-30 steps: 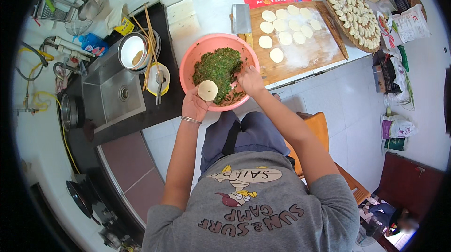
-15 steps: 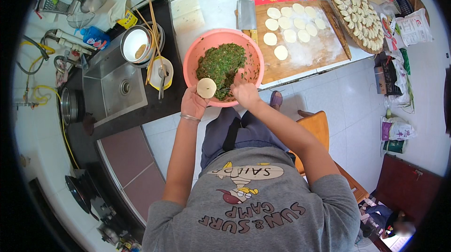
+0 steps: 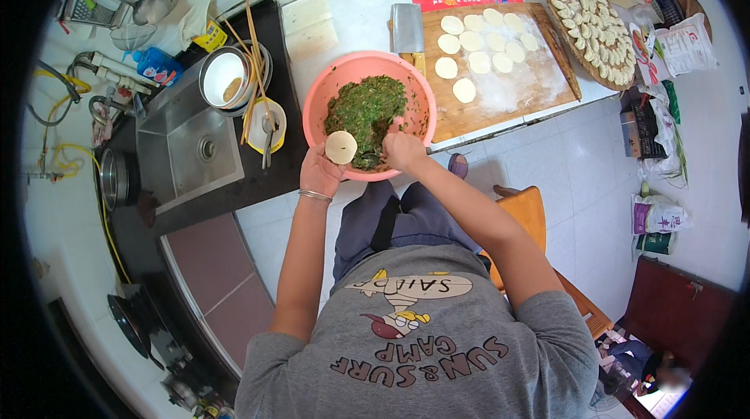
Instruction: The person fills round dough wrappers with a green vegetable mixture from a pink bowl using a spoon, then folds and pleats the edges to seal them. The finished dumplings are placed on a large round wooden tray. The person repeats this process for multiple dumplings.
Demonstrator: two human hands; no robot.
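Note:
A pink basin in front of me holds chopped green filling. My left hand is at its near left rim, with a round dumpling wrapper lying across the fingers. My right hand is closed over the near right part of the basin, gripping a metal spoon; the spoon's bowl sits in the filling beside the wrapper, its handle mostly hidden by the hand. Several more wrappers lie on a floured wooden board to the right.
A cleaver rests at the board's left edge. Beyond the board stands a round tray of folded dumplings. On the left are a steel sink, stacked bowls with chopsticks, and a yellow-white bowl. A wooden chair stands near my right side.
My right hand has moved slightly away from me over the basin, and the spoon's bowl shows more plainly in the filling. My left hand still holds the wrapper. The view has shifted slightly.

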